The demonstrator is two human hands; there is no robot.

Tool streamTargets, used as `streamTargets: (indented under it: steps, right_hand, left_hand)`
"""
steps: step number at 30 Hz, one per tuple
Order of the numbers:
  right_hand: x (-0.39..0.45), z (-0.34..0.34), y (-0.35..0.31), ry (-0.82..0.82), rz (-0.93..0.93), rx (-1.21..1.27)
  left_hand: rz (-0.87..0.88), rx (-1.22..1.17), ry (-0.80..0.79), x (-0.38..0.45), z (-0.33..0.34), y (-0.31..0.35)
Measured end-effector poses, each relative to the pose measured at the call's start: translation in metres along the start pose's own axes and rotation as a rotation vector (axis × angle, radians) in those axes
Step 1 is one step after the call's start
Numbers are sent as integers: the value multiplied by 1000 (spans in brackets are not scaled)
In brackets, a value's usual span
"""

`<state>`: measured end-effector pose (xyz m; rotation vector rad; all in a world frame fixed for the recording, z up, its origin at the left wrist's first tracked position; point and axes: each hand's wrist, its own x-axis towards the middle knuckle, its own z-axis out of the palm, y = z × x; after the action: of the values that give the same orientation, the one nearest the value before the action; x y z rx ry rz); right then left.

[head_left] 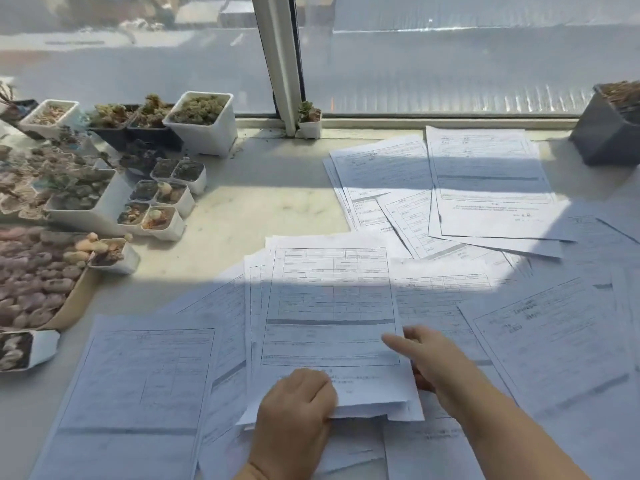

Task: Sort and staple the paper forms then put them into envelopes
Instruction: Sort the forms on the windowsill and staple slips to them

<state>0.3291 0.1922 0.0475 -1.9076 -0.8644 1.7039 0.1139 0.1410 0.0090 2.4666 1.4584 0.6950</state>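
Note:
A stack of printed paper forms (329, 299) lies in the middle of the sill in front of me. My left hand (298, 400) grips its near edge, thumb on top. My right hand (420, 351) holds the stack's right edge, thumb on the top sheet and fingers underneath. More loose forms (485, 181) are spread at the back right, another sheet (138, 382) lies at the near left, and others (554, 334) cover the right side. No stapler or envelope is in view.
Several small white and dark pots of succulents (201, 119) crowd the left side of the marble sill (263, 209). A grey pot (609, 129) stands at the far right. The window frame (280, 64) rises behind.

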Motion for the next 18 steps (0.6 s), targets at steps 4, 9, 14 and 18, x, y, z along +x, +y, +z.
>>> streamTargets:
  steps: [4, 9, 14, 18]
  right_hand:
    - [-8, 25, 23, 293, -133, -303]
    - [-32, 44, 44, 288, -160, -58]
    - [-54, 61, 56, 349, -178, -8]
    - [-69, 72, 58, 408, -189, 30]
  left_hand:
    - [20, -71, -123, -46, -9, -11]
    - [-177, -172, -71, -92, -58, -43]
    - [-422, -273, 38, -109, -79, -59]
    - [-296, -237, 8, -119, -77, -60]
